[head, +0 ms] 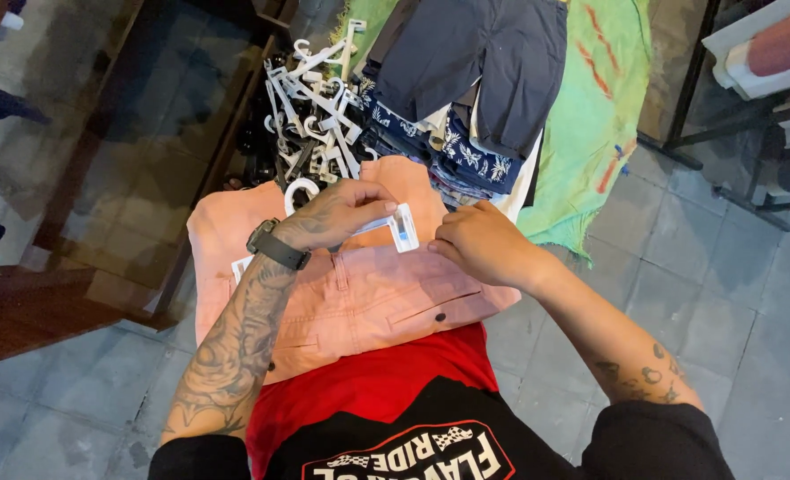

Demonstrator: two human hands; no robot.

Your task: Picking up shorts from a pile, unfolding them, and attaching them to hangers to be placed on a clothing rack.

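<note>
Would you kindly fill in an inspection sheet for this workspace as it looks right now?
Surface: grey tiled floor, with a green cloth spread on it.
Job's things: pink shorts lie across the person's lap; a white clip hanger sits at their waistband.
Clutter: a heap of white and black hangers; a stack of folded dark and patterned shorts.
Grips: left hand holds the hanger, a dark watch on its wrist; right hand pinches the waistband beside the hanger's clip.
Cables: nothing seen.
Surroundings: dark wooden furniture at left; a black metal frame at right.
</note>
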